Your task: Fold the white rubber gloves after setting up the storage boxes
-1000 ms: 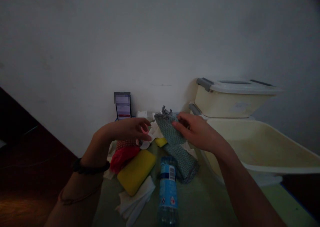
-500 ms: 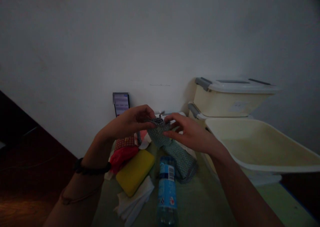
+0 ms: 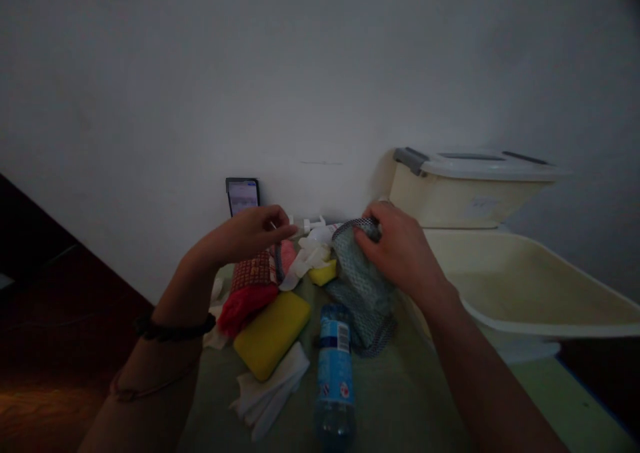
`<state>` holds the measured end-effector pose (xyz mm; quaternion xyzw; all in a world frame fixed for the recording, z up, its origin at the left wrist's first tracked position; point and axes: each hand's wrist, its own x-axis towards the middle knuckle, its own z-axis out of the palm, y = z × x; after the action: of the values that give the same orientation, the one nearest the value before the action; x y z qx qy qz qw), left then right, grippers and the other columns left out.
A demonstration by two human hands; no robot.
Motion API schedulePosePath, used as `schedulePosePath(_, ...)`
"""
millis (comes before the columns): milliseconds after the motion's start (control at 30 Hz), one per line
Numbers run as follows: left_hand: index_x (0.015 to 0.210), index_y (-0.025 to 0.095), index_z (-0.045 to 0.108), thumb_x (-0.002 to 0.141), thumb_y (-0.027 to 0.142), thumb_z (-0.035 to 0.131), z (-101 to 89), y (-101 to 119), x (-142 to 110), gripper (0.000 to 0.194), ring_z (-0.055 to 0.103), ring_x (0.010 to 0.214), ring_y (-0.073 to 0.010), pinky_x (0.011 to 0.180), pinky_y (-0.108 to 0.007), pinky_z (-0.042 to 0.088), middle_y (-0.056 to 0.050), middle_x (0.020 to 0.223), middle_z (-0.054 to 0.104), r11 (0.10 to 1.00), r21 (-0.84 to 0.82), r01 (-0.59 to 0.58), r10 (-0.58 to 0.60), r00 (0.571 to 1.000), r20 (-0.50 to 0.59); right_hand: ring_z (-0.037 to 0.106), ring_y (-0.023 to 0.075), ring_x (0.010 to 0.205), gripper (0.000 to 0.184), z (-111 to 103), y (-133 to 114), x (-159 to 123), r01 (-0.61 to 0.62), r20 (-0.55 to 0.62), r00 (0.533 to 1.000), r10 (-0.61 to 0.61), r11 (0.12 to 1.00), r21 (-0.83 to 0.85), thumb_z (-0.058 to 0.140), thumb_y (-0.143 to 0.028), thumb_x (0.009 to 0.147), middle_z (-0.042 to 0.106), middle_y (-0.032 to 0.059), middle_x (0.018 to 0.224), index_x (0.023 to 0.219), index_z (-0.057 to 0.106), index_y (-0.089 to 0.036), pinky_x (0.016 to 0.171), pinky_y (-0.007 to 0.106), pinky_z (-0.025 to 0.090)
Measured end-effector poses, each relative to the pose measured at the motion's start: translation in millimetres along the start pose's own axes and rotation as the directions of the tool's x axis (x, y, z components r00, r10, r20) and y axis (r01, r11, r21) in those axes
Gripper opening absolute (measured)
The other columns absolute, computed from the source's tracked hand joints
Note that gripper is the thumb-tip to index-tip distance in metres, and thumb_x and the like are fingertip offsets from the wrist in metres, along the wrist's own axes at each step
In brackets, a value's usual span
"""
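Note:
My right hand (image 3: 400, 250) is closed on the upper edge of a teal checked cloth (image 3: 361, 281), which hangs down onto the table. My left hand (image 3: 250, 234) hovers to the left of it, fingers pinched together above a red patterned cloth (image 3: 249, 292); what they pinch I cannot make out. Between the two hands lie a white spray nozzle (image 3: 310, 225), crumpled white paper and a small yellow piece (image 3: 323, 274). A black band circles my left wrist.
A yellow sponge (image 3: 273, 333), white tissues (image 3: 270, 390) and a lying blue-labelled plastic bottle (image 3: 334, 373) sit on the green table. A cream basin (image 3: 525, 286) and a lidded cream box (image 3: 465, 190) stand at right. A phone (image 3: 243, 195) leans on the wall.
My hands, which met at the top of the teal cloth half a second ago, have parted. The right hand moved right with the cloth; the left drew back to the left.

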<state>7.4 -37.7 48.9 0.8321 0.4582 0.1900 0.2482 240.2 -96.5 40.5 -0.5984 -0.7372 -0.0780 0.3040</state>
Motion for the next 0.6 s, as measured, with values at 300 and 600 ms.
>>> schedulePosePath(300, 0.106, 0.017, 0.063, 0.083, 0.042, 0.05, 12.4, 1, 2, 0.036, 0.065, 0.091, -0.0215, 0.077, -0.028, 0.047, -0.008, 0.103, 0.07, 0.994, 0.104, 0.033, -0.068, 0.936, 0.347, 0.048, 0.0317, 0.11, 0.04, 1, -2, -7, 0.088, 0.229, 0.971, -0.074, 0.995, -0.051, 0.063, -0.02, 0.078, 0.051, 0.0163, 0.116, 0.118, 0.057, -0.014, 0.094, 0.046, 0.041)
schedulePosePath(600, 0.114, 0.016, 0.064, 0.077, 0.035, 0.06, 5.6, -15, 2, 0.042, 0.054, 0.118, -0.0293, 0.098, -0.036, 0.04, -0.014, 0.126, 0.06, 0.893, 0.427, 0.141, -0.223, 0.963, 0.149, 0.057, 0.0276, 0.104, 0.027, 7, -5, -12, 0.222, 0.704, 0.654, -0.277, 0.96, 0.172, 0.068, -0.027, 0.078, 0.063, 0.0086, 0.107, 0.104, 0.067, -0.019, 0.092, 0.041, 0.042)
